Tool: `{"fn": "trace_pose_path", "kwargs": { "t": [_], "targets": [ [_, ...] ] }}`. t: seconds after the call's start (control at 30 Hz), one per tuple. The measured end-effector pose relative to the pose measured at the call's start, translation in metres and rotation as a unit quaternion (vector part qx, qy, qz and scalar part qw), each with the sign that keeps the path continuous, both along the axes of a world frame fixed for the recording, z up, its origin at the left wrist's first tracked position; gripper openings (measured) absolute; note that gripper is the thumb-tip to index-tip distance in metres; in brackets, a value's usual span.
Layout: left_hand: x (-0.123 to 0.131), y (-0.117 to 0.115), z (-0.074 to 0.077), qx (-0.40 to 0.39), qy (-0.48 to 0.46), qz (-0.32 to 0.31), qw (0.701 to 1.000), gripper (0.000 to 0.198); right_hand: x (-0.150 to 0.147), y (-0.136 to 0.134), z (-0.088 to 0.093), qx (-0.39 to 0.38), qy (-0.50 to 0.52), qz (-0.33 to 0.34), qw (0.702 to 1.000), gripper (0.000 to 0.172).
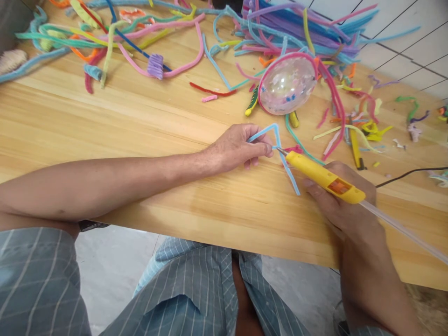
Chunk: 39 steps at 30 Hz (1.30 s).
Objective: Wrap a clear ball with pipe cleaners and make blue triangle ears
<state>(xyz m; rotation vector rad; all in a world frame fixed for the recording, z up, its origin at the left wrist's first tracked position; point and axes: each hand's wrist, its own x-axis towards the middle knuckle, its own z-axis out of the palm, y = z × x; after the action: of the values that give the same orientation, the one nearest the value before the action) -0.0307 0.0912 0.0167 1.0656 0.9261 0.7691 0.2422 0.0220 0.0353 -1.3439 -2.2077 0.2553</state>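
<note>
My left hand (238, 148) pinches a bent light blue pipe cleaner (280, 144) on the wooden table (140, 140), fingers closed round it near the bend. My right hand (345, 200) grips a yellow glue gun (324, 177) with a clear glue stick out its back. The gun's metal tip touches the pipe cleaner right at my left fingertips. One leg of the pipe cleaner runs down under the gun towards the table's front edge.
A clear ball (287, 85) ringed by a pink pipe cleaner lies just behind my hands. Many loose coloured pipe cleaners and cut scraps cover the back of the table, with a purple and blue bundle (297, 28) at the far right. A black cord (409, 175) trails right.
</note>
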Motion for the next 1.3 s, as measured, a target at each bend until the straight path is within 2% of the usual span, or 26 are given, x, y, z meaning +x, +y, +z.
{"fn": "trace_pose_path", "kwargs": {
  "t": [0.2,0.4,0.53,0.6,0.73,0.8,0.9,0.97,1.07,1.13,1.2,1.3],
  "targets": [
    [0.000,0.000,-0.001,0.005,0.001,-0.002,1.000,0.011,0.001,0.002,0.000,0.018,-0.028,0.023,0.999,0.026],
    [0.000,0.000,0.000,-0.001,0.003,-0.002,1.000,0.011,0.003,0.007,0.001,0.023,-0.018,0.036,0.999,0.026],
    [0.000,0.000,0.002,-0.003,0.006,0.001,1.000,0.011,0.011,0.012,0.000,0.024,0.022,0.041,0.999,0.020],
    [0.000,0.000,0.002,-0.003,0.009,0.003,1.000,0.011,0.017,0.013,-0.005,0.005,0.049,0.024,0.998,0.018],
    [-0.002,0.001,0.002,-0.008,0.014,-0.005,1.000,0.010,0.023,0.011,-0.011,-0.043,0.094,-0.074,0.992,0.022],
    [-0.004,0.002,0.002,-0.014,0.009,-0.007,1.000,0.008,0.023,0.010,-0.005,-0.035,0.154,-0.104,0.982,0.021],
    [-0.007,0.001,0.003,-0.028,-0.005,0.004,1.000,0.012,0.032,0.015,0.018,0.002,0.266,-0.101,0.959,0.025],
    [-0.008,0.000,0.005,-0.036,-0.015,0.005,0.999,0.018,0.052,0.019,0.034,0.049,0.305,-0.108,0.945,0.031],
    [-0.008,-0.003,0.007,-0.051,-0.033,-0.004,0.998,0.029,0.105,0.018,0.044,0.082,0.308,-0.184,0.930,0.033],
    [-0.007,-0.005,0.007,-0.055,-0.038,-0.014,0.998,0.035,0.147,0.013,0.038,0.077,0.268,-0.266,0.923,0.031],
    [-0.006,-0.007,0.006,-0.051,-0.042,-0.019,0.998,0.038,0.185,0.008,0.024,0.071,0.197,-0.360,0.909,0.031],
    [-0.005,-0.008,0.005,-0.046,-0.040,-0.018,0.998,0.038,0.224,0.004,0.001,0.059,0.154,-0.404,0.900,0.032]
  ]
}}
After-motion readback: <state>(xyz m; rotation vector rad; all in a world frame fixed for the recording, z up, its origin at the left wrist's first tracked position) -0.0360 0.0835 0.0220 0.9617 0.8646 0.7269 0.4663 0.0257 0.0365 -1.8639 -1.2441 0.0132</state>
